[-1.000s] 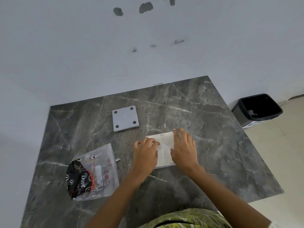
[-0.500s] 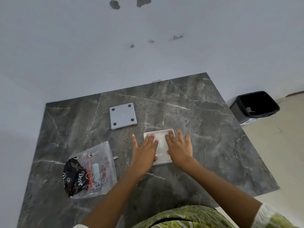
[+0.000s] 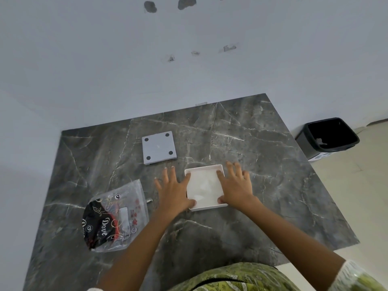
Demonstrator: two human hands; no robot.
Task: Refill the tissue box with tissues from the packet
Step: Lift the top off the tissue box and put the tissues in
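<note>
Dark marble tabletop (image 3: 262,164) against chipped wall (image 3: 189,70), bin (image 3: 327,138) at 2 o'clock; left hand (image 3: 174,191) and right hand (image 3: 236,185) flat, fingers splayed, grip on nothing, flanking tissue box (image 3: 204,186).

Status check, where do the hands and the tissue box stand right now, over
Left hand and right hand spread flat, flanking the tissue box, thumbs on its rim. Box open, white tissues inside. Lid lies apart behind; packet at left. Nothing in the way.
</note>
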